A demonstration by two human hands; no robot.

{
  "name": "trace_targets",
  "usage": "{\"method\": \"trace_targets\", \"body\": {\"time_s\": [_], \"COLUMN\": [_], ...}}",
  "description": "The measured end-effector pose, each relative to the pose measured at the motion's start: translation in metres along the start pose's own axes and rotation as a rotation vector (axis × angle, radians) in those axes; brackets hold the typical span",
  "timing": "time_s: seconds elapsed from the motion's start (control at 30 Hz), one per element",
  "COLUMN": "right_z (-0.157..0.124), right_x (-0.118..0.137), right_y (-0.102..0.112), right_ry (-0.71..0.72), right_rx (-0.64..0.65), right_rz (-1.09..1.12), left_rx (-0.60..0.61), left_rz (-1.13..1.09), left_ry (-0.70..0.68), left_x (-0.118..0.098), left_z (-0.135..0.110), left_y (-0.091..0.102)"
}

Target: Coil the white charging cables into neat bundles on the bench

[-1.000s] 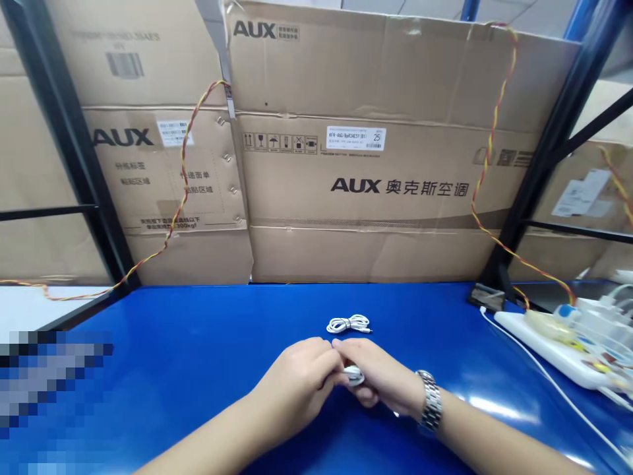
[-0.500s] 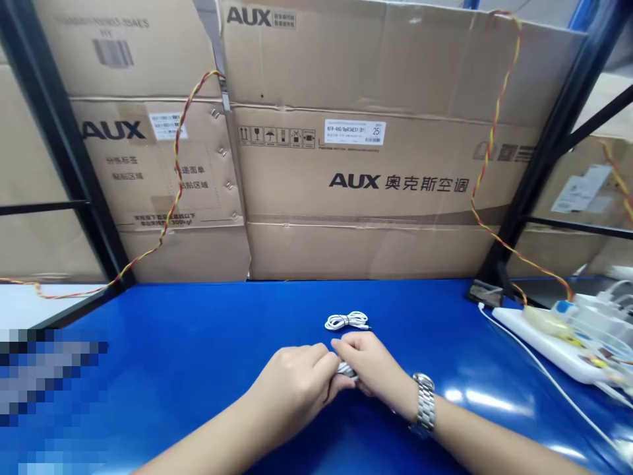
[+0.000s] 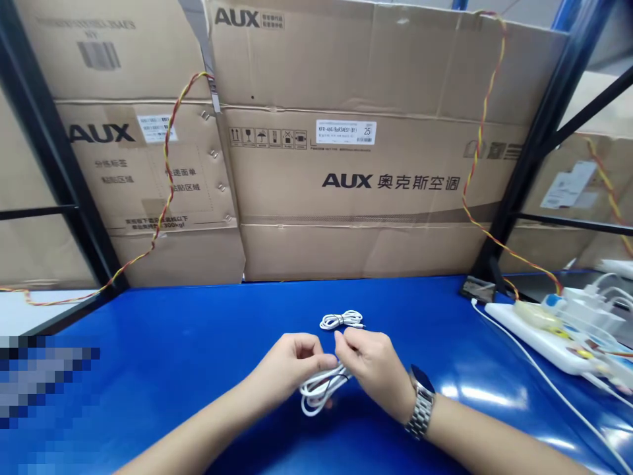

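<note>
The left hand (image 3: 291, 359) and the right hand (image 3: 374, 364) meet just above the middle of the blue desk (image 3: 198, 343). Between them they hold a white cable (image 3: 319, 390). The fingers (image 3: 324, 361) of the left hand are closed around the upper end of its loops. The thumb and forefinger of the right hand pinch the same end from the other side. The loops hang loose below the hands, close over the desk surface; contact with it cannot be confirmed.

A second cable bundle (image 3: 341, 320), coiled and tied, lies on the desk just beyond the hands, apart from them. The right wrist carries a metal wristwatch (image 3: 420, 404). A white power strip (image 3: 539, 338) lies at the right edge of the desk. Cardboard boxes (image 3: 356, 178) stand along the rear.
</note>
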State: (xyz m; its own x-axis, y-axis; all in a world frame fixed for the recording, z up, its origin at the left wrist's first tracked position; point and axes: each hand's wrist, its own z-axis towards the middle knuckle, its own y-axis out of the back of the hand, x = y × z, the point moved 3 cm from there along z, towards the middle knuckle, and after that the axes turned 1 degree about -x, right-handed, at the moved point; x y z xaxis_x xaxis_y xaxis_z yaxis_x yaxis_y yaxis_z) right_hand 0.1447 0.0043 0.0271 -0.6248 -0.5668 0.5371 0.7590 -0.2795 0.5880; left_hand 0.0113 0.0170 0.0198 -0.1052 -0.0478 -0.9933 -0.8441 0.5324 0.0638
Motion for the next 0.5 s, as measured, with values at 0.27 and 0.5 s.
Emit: {"method": "trace_targets", "body": {"time_s": [0.27, 0.5], "right_z": [0.01, 0.009], "right_x": [-0.015, -0.016], "right_y": [-0.001, -0.003], "right_ry": [-0.192, -0.157], "right_rx": [0.012, 0.052], "right_rz": [0.083, 0.073], "left_rx": [-0.044, -0.073], "left_rz": [0.407, 0.622], "left_ry": [-0.169, -0.282], "left_x": [-0.02, -0.028], "left_z": [-0.013, -0.017], "left_y": [0.0, -0.003]}}
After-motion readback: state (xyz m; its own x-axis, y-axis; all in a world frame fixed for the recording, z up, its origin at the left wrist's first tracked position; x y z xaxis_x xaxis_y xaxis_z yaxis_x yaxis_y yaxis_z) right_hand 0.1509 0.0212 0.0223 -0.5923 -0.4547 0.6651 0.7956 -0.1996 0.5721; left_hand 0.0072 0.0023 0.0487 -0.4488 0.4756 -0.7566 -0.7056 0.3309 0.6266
